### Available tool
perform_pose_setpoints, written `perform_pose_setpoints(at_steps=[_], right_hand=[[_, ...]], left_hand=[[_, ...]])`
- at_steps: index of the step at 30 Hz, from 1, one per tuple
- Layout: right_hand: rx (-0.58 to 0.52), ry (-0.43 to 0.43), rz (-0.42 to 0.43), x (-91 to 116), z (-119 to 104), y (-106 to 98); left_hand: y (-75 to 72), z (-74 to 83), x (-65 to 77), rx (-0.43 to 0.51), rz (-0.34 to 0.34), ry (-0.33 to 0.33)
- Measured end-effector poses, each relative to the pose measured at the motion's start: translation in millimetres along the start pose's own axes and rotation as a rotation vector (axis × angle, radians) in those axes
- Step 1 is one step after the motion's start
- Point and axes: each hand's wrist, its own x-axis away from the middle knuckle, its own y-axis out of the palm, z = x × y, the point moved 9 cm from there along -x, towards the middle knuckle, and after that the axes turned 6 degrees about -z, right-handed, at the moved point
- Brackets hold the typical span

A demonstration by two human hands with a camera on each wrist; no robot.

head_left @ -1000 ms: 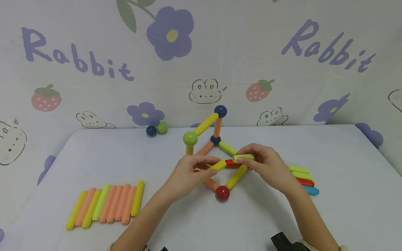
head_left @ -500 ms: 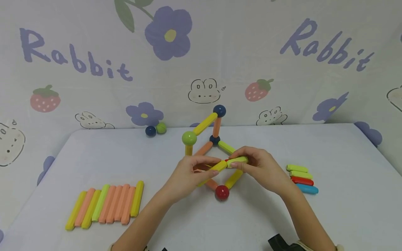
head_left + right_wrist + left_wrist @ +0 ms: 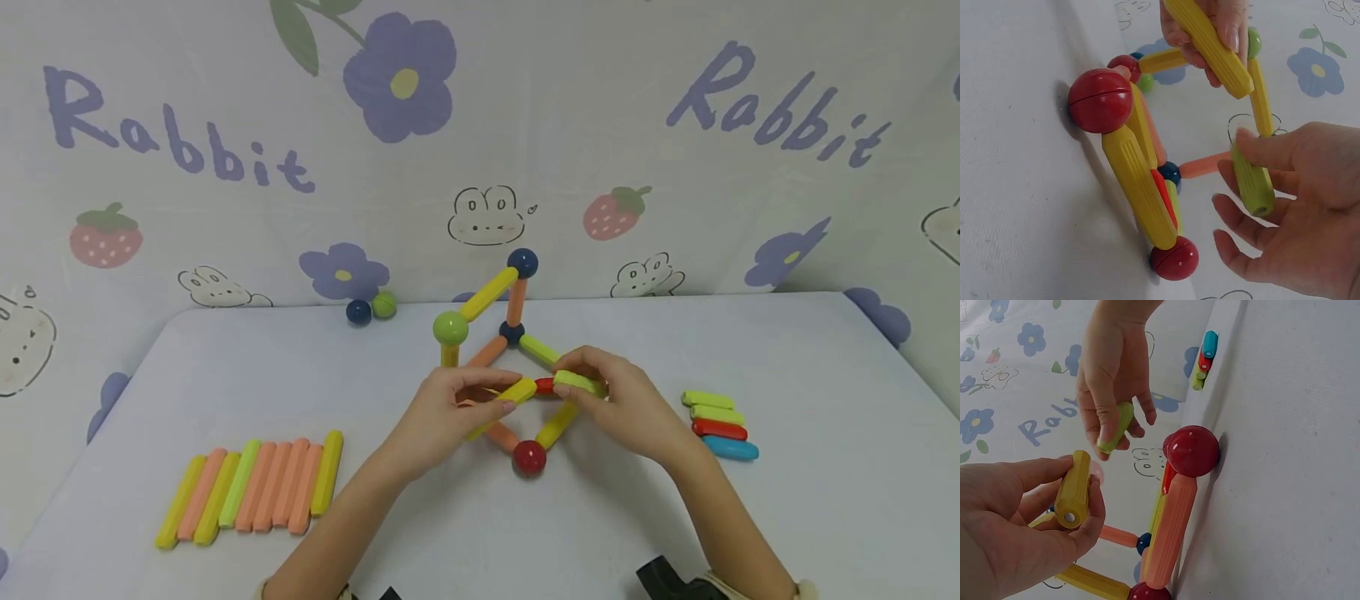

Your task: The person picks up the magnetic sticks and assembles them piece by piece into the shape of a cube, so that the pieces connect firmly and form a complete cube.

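My left hand (image 3: pixel 442 412) pinches a yellow magnetic rod (image 3: pixel 517 394) between thumb and fingers; its silver end shows in the left wrist view. Facing it, my right hand (image 3: pixel 630 407) pinches a shorter light green rod (image 3: pixel 577 383). A small gap separates the two rods, both held above a rod-and-ball frame. That frame has a red ball (image 3: pixel 529 458) at the front, a navy ball (image 3: pixel 512 333) at the back, and upright rods carrying a green ball (image 3: pixel 451 327) and an upper navy ball (image 3: pixel 522 262). My hands hide part of its base in the head view.
On the left of the white table lies a row of several yellow, orange and green rods (image 3: pixel 247 487). Short green, red and blue rods (image 3: pixel 722 427) lie at the right. A loose navy ball (image 3: pixel 358 312) and green ball (image 3: pixel 384 304) sit at the back edge.
The green rod moved left to the yellow rod's end half a second ago, then drew back slightly right, leaving a gap. My left hand has kept its hold and stayed nearly still.
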Motion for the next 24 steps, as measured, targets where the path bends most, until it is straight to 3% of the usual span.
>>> perform_pose_setpoints(at_steps=[7,17,24], right_hand=[[-0.180,0.096,0.076,0.5,8.3,-9.8],[-0.567,0.102,0.098,-0.5,9.2,-1.4],[-0.677,0.106,0.085,-1.1,5.9,8.3]], left_hand=[[0.9,-2.4,-0.4,0.014,-0.002,-0.012],[5.2,-1.0,-1.3,0.016,-0.018,0.019],[5.7,-0.3,-0.4,0.031,-0.009,0.037]])
